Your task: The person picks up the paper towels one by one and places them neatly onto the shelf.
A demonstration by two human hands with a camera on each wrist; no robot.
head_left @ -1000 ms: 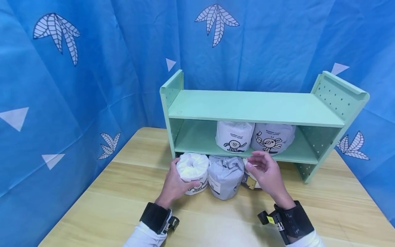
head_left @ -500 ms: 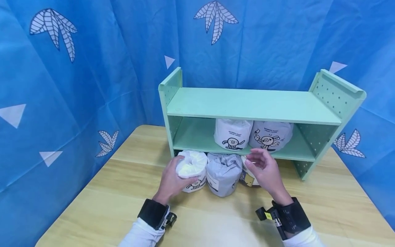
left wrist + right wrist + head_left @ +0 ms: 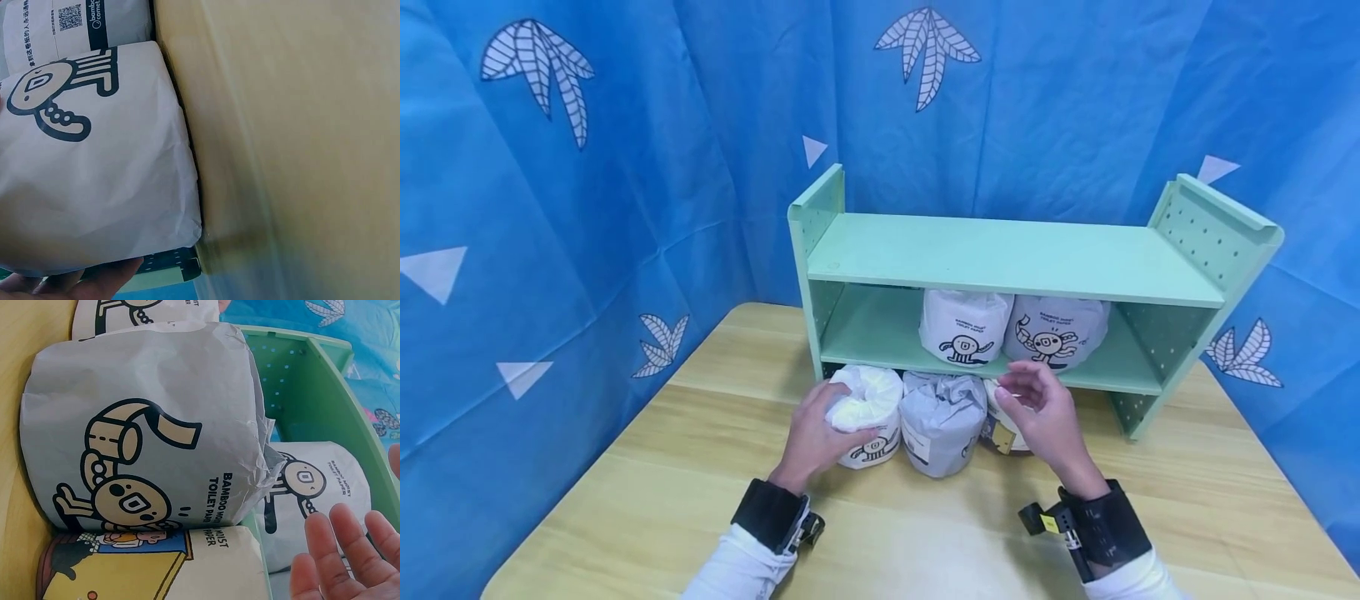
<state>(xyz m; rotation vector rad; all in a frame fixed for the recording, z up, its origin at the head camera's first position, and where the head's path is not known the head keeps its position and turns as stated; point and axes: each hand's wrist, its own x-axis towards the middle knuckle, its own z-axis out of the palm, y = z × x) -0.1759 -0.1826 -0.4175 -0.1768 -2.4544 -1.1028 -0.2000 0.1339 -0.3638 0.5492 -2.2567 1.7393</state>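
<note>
Three wrapped toilet paper rolls stand in a row on the wooden table point(image 3: 700, 467), in front of a mint green shelf point(image 3: 1000, 254). My left hand point(image 3: 815, 433) grips the white roll point(image 3: 868, 408) at the left end; its cartoon print point(image 3: 56, 100) fills the left wrist view. A grey roll point(image 3: 943, 421) point(image 3: 144, 431) stands in the middle. My right hand point(image 3: 1037, 408) hovers with relaxed fingers point(image 3: 331, 550) over the third roll point(image 3: 996, 429) point(image 3: 156, 569) and hides most of it. It holds nothing.
On the shelf's lower board sit a white roll point(image 3: 964, 327) and a grey roll point(image 3: 1051, 332). The top board carries nothing. Blue curtains point(image 3: 587, 208) with leaf prints close off the back and both sides. Both wrists wear black camera bands.
Almost nothing: the head view drifted slightly. The left hand keeps its grip on the white roll and the right hand stays over the third roll.
</note>
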